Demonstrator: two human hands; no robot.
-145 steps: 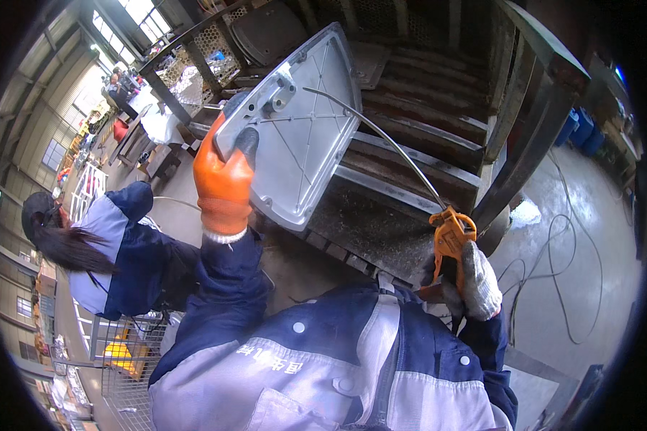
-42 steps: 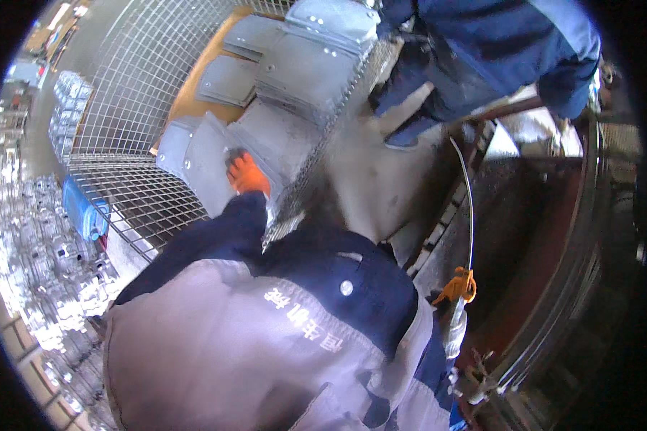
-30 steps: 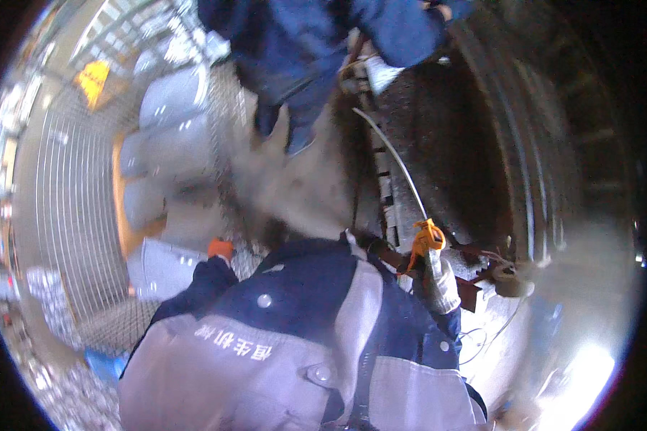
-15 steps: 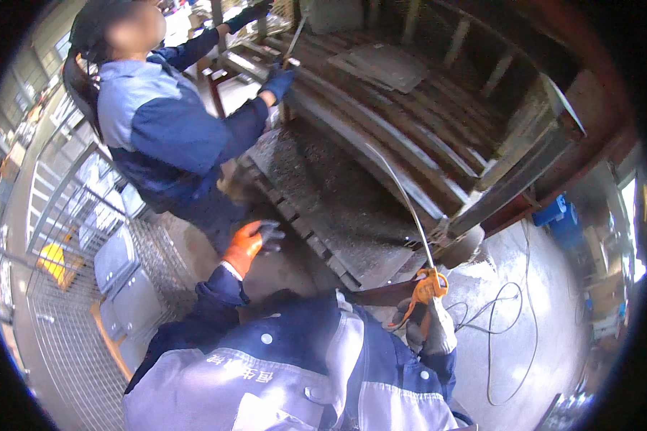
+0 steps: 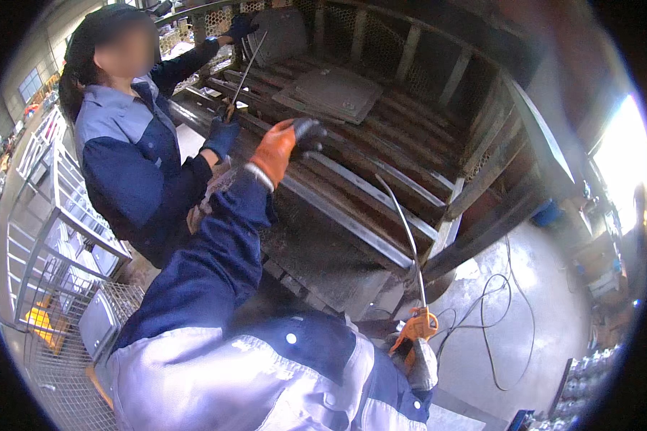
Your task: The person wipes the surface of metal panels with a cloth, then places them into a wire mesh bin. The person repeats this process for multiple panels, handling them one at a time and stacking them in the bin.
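Nearest, low by the lower edge, the right hand (image 5: 415, 355) in a grey glove is closed round the orange handle of an air gun (image 5: 418, 325), whose thin nozzle rises toward the rack; the left hand (image 5: 284, 144), orange-gloved, stretches out over the near rails of the rusty metal rack (image 5: 381, 194), fingers loosely curled and holding nothing; the flat grey panel (image 5: 331, 93) lies farther back toward the rack's far edge, well beyond both hands, so picking it up looks yet to be done; a co-worker (image 5: 133, 154) stands at the rack's left end.
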